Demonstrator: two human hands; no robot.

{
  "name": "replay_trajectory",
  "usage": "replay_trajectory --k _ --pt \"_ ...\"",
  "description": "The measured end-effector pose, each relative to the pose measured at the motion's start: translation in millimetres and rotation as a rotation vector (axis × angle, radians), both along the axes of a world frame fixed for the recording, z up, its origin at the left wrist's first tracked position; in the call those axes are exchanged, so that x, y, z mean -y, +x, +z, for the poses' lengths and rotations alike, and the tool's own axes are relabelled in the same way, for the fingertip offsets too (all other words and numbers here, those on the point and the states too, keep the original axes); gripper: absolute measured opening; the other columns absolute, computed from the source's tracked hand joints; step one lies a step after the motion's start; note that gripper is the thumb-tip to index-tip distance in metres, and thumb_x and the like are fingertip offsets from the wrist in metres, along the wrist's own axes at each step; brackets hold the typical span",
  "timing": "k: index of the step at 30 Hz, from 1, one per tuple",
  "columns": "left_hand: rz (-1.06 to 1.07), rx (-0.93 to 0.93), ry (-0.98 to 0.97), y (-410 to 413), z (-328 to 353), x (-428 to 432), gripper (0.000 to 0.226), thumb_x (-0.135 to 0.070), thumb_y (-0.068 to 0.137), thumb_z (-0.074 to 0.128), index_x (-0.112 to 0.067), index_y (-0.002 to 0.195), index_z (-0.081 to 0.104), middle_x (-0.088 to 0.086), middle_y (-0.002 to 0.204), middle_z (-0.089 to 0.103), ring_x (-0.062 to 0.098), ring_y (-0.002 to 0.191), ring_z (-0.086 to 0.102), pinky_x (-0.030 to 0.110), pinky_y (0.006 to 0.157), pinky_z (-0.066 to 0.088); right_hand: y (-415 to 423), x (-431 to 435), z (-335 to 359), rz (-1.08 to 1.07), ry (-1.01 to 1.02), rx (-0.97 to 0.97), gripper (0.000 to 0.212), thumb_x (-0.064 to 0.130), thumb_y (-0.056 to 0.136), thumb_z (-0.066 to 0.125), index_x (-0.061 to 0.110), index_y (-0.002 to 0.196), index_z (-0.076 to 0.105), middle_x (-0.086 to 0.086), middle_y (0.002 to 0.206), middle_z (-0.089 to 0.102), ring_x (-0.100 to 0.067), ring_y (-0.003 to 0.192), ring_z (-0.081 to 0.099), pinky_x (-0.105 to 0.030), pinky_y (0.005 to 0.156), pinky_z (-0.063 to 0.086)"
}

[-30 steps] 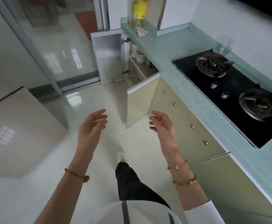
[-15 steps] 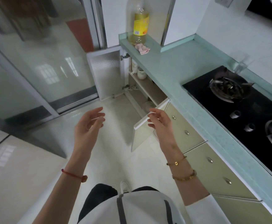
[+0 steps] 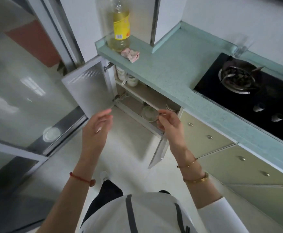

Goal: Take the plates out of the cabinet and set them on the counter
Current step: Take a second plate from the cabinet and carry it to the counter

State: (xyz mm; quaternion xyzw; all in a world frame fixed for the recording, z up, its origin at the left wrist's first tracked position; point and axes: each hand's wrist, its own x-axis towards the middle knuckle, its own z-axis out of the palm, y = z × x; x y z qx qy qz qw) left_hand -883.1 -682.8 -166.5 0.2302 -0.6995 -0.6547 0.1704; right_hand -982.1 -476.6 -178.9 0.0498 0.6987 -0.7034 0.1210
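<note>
closing in on cabinet (image 3: pixel 137 94), plates (image 3: pixel 149 113) now showing on lower shelf; left hand (image 3: pixel 98 128), right hand (image 3: pixel 169 123) reaching in, fingers loose, empty.

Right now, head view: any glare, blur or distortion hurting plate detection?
Head view: the left hand is motion-blurred; the glossy floor throws bright light reflections at left; the plates sit in the shaded lower cabinet, soft but visible; the wide-angle lens bows the countertop edge.
</note>
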Motion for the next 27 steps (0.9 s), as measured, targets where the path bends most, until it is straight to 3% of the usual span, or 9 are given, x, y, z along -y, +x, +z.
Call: replay_trajectory --k 6,13,20,27 --pt "-0.192 0.045 -0.004 -59.6 -9.2 104.2 0.027 -0.040 0.085 0.071 -0.041 0.112 0.072 -0.005 0.107 0.073 0.016 0.109 0.069 0.040 0.096 0.056 -11.1 79.1 -8.9 -0.196 -0.015 0.027 0.020 0.005 0.093 0.057 0.017 0.107 0.065 -0.002 0.097 0.065 -0.021 0.092 0.061 -0.025 0.076 0.052" --pt "-0.365 0.027 0.083 -130.3 -18.5 149.7 0.026 -0.018 0.092 0.069 -0.038 0.108 0.073 0.005 0.117 0.072 0.019 0.113 0.068 0.021 0.086 0.056 -36.4 117.7 -18.0 -0.371 0.037 0.069 0.021 0.005 0.093 0.056 0.010 0.112 0.064 0.000 0.095 0.065 -0.017 0.089 0.060 -0.019 0.071 0.052" --pt "-0.508 0.052 0.066 -214.1 -48.4 161.2 0.025 -0.023 0.090 0.069 -0.036 0.112 0.072 0.007 0.118 0.071 0.022 0.114 0.067 0.030 0.091 0.054 -88.2 126.5 -44.3 -0.503 0.060 0.139 0.022 0.006 0.093 0.055 0.012 0.111 0.065 -0.005 0.097 0.065 -0.020 0.090 0.061 -0.027 0.077 0.053" --pt "-0.553 0.115 0.011 -282.6 -101.7 165.9 0.030 -0.033 0.086 0.069 -0.039 0.115 0.071 -0.001 0.116 0.072 0.017 0.112 0.067 0.046 0.101 0.053 -141.0 130.0 -82.8 -0.548 0.110 0.211 0.022 0.007 0.092 0.056 0.010 0.112 0.065 -0.007 0.095 0.063 -0.017 0.085 0.059 -0.024 0.072 0.052"
